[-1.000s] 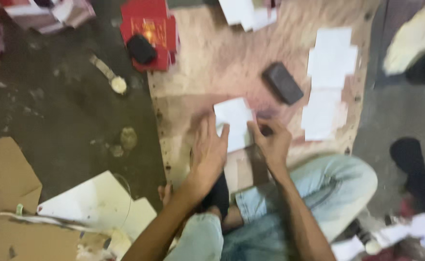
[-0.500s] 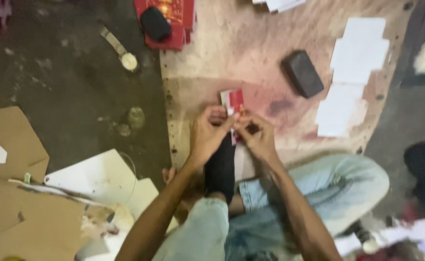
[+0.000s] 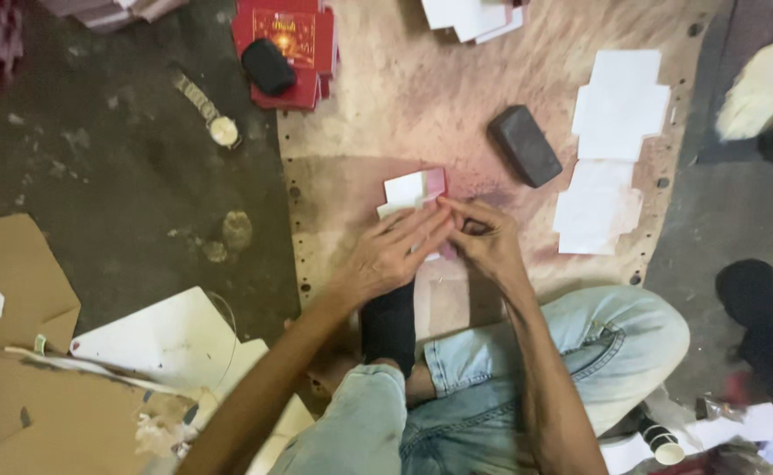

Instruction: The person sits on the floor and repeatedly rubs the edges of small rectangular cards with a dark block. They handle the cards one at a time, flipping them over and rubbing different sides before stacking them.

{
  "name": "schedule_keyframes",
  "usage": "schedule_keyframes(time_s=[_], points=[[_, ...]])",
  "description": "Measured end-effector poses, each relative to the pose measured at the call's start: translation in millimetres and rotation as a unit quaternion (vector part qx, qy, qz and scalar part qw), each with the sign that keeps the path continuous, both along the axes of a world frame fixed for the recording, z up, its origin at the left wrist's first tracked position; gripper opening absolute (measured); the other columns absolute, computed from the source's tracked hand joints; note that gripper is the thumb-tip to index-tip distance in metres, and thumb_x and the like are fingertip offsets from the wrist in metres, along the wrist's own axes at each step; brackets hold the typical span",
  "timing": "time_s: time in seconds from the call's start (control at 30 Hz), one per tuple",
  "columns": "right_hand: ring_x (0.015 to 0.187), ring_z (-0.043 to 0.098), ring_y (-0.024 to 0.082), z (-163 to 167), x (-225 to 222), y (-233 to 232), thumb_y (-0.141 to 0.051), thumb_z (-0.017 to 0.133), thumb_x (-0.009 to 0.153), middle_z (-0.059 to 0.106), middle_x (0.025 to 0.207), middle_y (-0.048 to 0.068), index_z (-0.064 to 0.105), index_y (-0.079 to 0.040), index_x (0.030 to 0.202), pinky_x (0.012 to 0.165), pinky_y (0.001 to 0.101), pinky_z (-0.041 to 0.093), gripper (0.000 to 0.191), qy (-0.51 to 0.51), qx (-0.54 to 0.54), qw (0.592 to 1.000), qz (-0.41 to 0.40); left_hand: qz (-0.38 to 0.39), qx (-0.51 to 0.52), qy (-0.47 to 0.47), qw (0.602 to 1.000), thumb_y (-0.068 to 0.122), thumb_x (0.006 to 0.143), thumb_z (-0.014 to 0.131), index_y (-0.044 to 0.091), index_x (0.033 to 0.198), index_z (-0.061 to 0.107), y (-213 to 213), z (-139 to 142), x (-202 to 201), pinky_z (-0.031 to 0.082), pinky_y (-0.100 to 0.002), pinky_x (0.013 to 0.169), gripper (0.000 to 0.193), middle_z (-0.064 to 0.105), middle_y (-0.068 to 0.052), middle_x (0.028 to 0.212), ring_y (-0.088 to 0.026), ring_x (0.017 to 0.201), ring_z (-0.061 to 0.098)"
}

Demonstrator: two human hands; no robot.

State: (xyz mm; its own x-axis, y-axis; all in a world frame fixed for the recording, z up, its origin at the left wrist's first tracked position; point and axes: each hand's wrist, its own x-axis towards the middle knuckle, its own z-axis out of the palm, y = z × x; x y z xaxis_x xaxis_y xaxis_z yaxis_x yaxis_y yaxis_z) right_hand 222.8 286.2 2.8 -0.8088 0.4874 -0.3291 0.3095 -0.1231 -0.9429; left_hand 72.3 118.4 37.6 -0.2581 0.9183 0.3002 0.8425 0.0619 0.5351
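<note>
A small card blank (image 3: 414, 195), white inside and red outside, lies half folded on the worn brown board (image 3: 377, 114) in front of me. My left hand (image 3: 392, 255) presses flat on its lower part, fingers spread. My right hand (image 3: 485, 239) pinches the card's right edge with thumb and fingertips. Both hands touch the same card. I sit cross-legged in light jeans, a dark sock just below the hands.
A dark grey block (image 3: 524, 145) lies right of the card, with stacks of white card blanks (image 3: 611, 149) beyond it. A red box pile with a black object (image 3: 285, 48) sits at top. A wristwatch (image 3: 210, 110) rests on the dark floor. Brown cardboard (image 3: 17, 369) lies left.
The flat white card has been folded so its red side shows. Both hands shifted from pressing it flat to pinching and creasing it on the board.
</note>
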Motion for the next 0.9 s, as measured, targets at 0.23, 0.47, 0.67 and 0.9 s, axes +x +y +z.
schedule_keyframes(time_s=[0.23, 0.47, 0.67, 0.9], points=[[0.067, 0.047, 0.005, -4.4, 9.6, 1.2, -0.005, 0.081, 0.091, 0.061, 0.082, -0.003, 0.073, -0.011, 0.135, 0.058, 0.0223, 0.042, 0.045, -0.097, 0.053, 0.994, -0.018, -0.237, -0.097, -0.014, 0.967, 0.046, 0.101, 0.058, 0.000, 0.158, 0.037, 3.8, -11.5, -35.8, 0.027, -0.044, 0.125, 0.076, 0.036, -0.017, 0.165, -0.026, 0.154, 0.033], [0.072, 0.064, 0.007, 51.4, -13.4, 54.0, -0.017, 0.077, 0.096, 0.070, 0.090, 0.002, 0.075, -0.002, 0.118, 0.061, 0.0256, 0.054, 0.027, -0.081, 0.113, 0.979, 0.150, -0.248, -0.096, -0.040, 0.963, 0.043, 0.101, 0.058, -0.002, 0.154, 0.040, 7.5, -17.6, -33.5, 0.027, -0.043, 0.127, 0.072, 0.039, -0.019, 0.163, -0.028, 0.154, 0.034], [0.069, 0.061, 0.010, 71.3, -94.1, 10.7, -0.022, 0.071, 0.104, 0.069, 0.085, 0.004, 0.074, -0.001, 0.108, 0.061, 0.0261, 0.052, 0.021, 0.040, 0.417, 0.905, -0.079, -0.233, -0.190, -0.028, 0.953, 0.048, 0.104, 0.057, 0.004, 0.147, 0.045, 7.3, -26.9, -28.0, 0.025, -0.044, 0.131, 0.063, 0.043, -0.014, 0.157, -0.028, 0.153, 0.036], [0.069, 0.059, 0.011, 143.1, -19.1, 2.9, -0.022, 0.069, 0.107, 0.067, 0.084, 0.005, 0.072, 0.000, 0.106, 0.062, 0.0271, 0.051, 0.022, 0.306, 0.392, 0.788, -0.362, -0.228, -0.138, -0.047, 0.963, 0.037, 0.100, 0.056, 0.002, 0.155, 0.043, 6.2, -17.7, -29.4, 0.022, -0.042, 0.128, 0.066, 0.038, -0.014, 0.164, -0.026, 0.154, 0.032]])
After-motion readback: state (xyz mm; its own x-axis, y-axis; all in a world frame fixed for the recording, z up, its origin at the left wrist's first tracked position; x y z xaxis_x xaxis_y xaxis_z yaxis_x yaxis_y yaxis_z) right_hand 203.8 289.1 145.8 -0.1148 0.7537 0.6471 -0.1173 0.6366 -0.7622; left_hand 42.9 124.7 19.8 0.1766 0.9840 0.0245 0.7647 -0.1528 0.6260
